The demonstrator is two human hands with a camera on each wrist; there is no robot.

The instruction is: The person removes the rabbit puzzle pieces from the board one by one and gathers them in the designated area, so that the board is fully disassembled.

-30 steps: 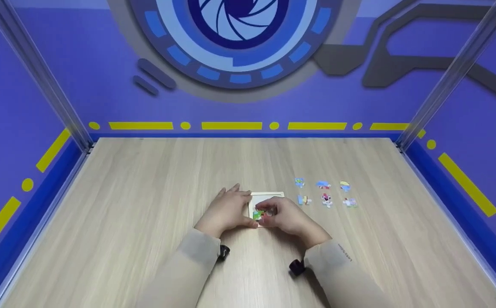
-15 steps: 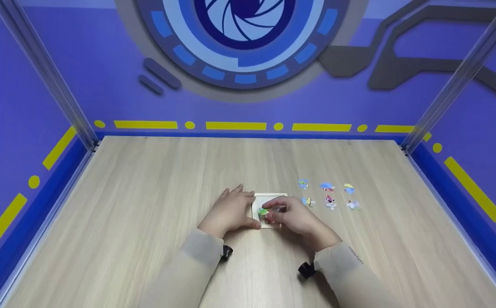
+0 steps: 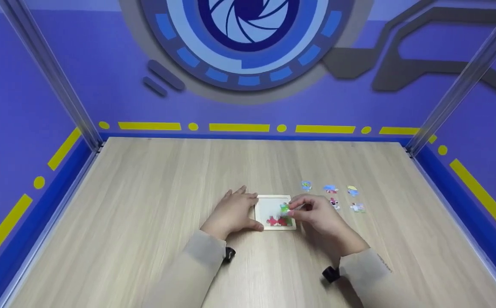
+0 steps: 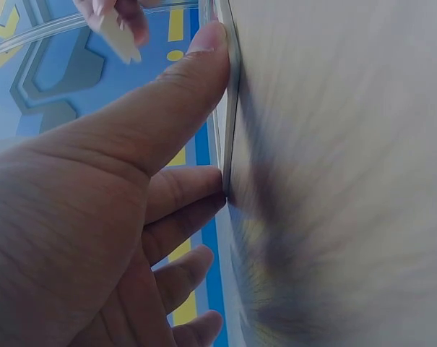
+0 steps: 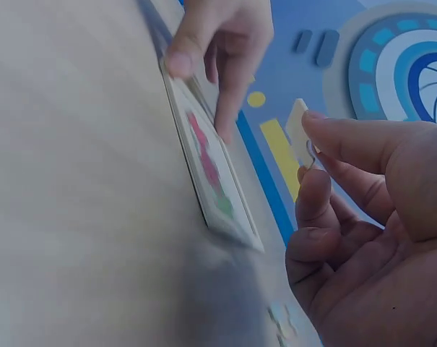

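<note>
A shallow square puzzle tray with a pale rim lies mid-table. Along its near side sits a red puzzle piece with green beside it. My left hand is at the tray's left side, thumb on the near corner and index finger at the far one, the other fingers extended; the left wrist view shows the thumb pressed to the rim. Above the tray's right side my right hand pinches a green puzzle piece between thumb and fingers. In the right wrist view this piece shows its pale edge, tilted up.
Several loose puzzle pieces lie right of the tray, among them a blue and yellow one, a blue and red one and a pale multicoloured one. My right hand hides part of that group. Blue panels wall the table's back and sides.
My right hand has moved right from the tray's inside with the green piece, uncovering the red piece. The left hand stays at the tray's left side. The head view has shifted slightly.
</note>
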